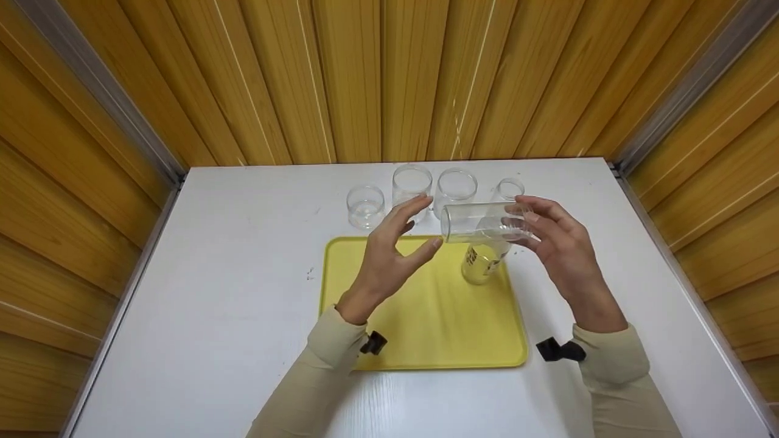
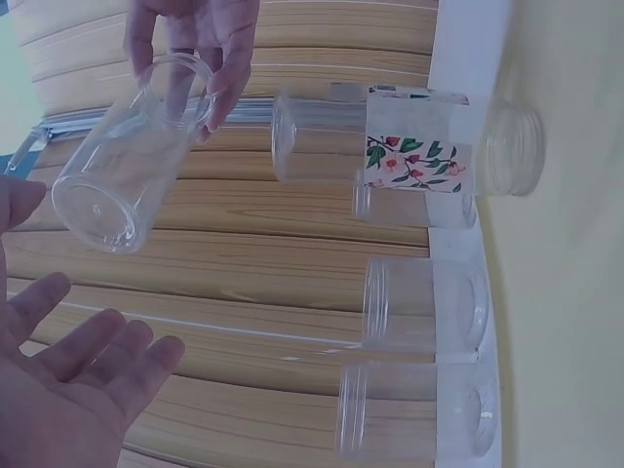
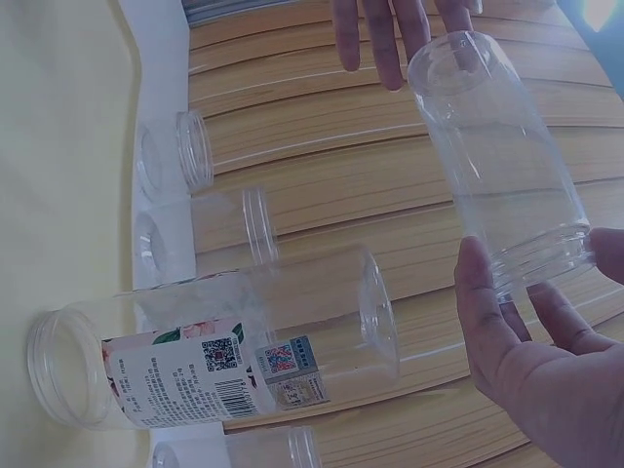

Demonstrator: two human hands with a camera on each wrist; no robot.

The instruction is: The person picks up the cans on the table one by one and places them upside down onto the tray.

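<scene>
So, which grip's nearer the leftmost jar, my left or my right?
Left. Your left grip is just right of the leftmost jar, toward you; your right grip is much farther right, holding another clear jar.

There are six clear jars: four back jars [image 1: 365, 210], one flower jar [image 1: 479, 272] and one held jar [image 1: 461, 222]. There is one yellow tray [image 1: 420, 316], one white table [image 1: 237, 243], one left hand [image 1: 392, 258] and one right hand [image 1: 563, 243].
</scene>
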